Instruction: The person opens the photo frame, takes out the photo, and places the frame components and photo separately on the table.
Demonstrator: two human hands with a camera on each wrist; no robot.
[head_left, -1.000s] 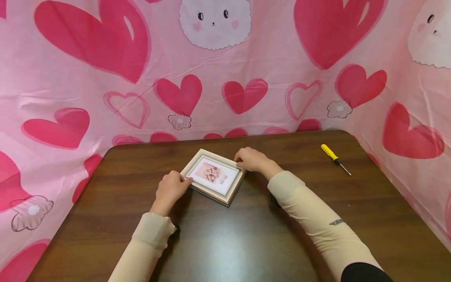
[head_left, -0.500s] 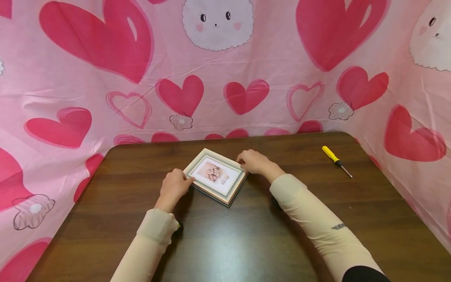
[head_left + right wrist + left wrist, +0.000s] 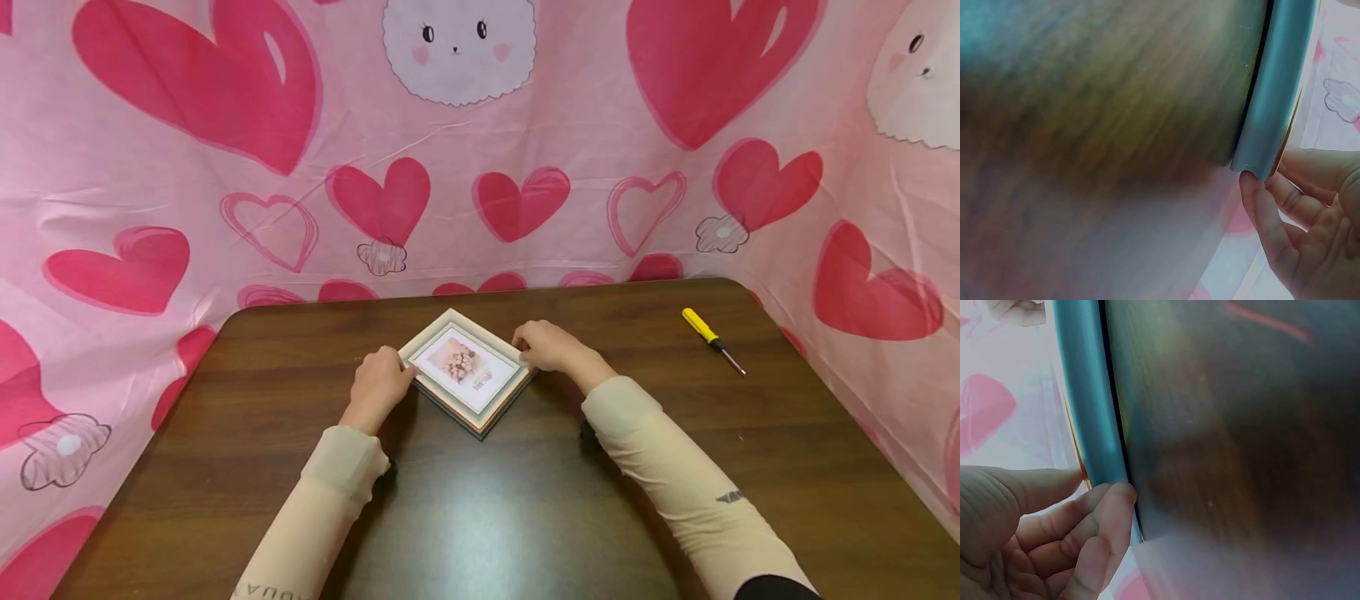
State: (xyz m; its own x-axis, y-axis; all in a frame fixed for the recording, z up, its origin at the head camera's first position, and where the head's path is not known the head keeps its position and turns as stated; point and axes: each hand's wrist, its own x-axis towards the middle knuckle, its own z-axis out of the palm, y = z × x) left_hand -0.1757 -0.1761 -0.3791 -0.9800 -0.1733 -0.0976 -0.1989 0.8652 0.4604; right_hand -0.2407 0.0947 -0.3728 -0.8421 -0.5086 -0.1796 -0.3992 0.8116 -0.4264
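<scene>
A cream and pale-green picture frame (image 3: pixel 432 392) lies face up on the wooden table, turned cornerwise to me, with a flower picture and lettering inside it. My left hand (image 3: pixel 377 383) pinches its left side near the corner. In the left wrist view, the thumb of that hand (image 3: pixel 1035 531) presses the face edge while curled fingers touch the blue-grey side. At the frame's right corner, my right hand (image 3: pixel 551 346) holds on. The right wrist view has that hand (image 3: pixel 1310 219) with its thumb at the face edge and fingertips against the side's end.
A screwdriver (image 3: pixel 712 339) with a yellow handle lies at the far right of the dark wooden table (image 3: pixel 480 517). Pink cloth (image 3: pixel 570 100) printed with hearts hangs behind the table and along both sides.
The picture frame has turned a little clockwise on the table. My left hand has moved away from me and rightward with it; my right hand has shifted slightly right and nearer.
</scene>
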